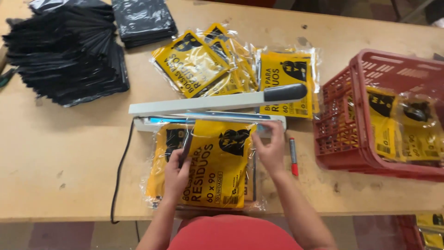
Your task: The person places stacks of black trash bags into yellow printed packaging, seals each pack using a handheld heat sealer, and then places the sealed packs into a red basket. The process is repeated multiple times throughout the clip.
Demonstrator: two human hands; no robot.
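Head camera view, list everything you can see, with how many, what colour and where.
Packet: one, yellow and black in clear wrap, under both hands at the sealer.
Sealer: one, white with black handle, arm raised, table centre.
Loose packets: several, yellow, behind the sealer.
Black bags: two stacks, far left.
Crate: one, red, right edge, yellow packets inside.
Marker: one, red, right of the sealer.
Cord: one, black, runs off the front edge.
Table: one, light wood.
Left hand: on the packet's left side.
Right hand: on the packet's top right corner.
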